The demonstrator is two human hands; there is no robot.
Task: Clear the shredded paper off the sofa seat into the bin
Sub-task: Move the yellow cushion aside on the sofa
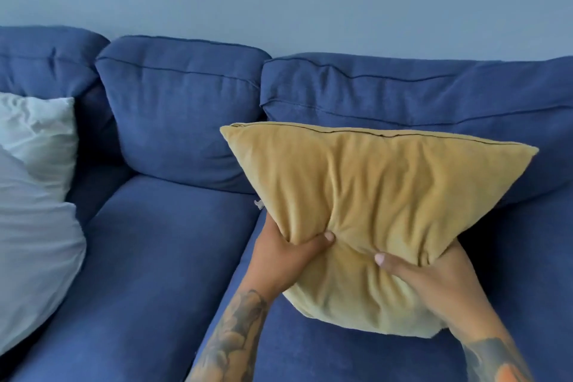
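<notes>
A mustard-yellow cushion (378, 195) is held up over the right seat of the blue sofa (167, 257). My left hand (288, 253) grips its lower left side, thumb pressed into the front. My right hand (428, 279) grips its lower right side the same way. One small white scrap of paper (258, 204) shows at the seat's back crease, just left of the cushion. The seat area behind the cushion is hidden. No bin is in view.
Two pale cushions lean at the left end of the sofa, a white one (40, 130) behind a larger grey-white one (34, 257). Three blue back cushions (183, 115) line the wall.
</notes>
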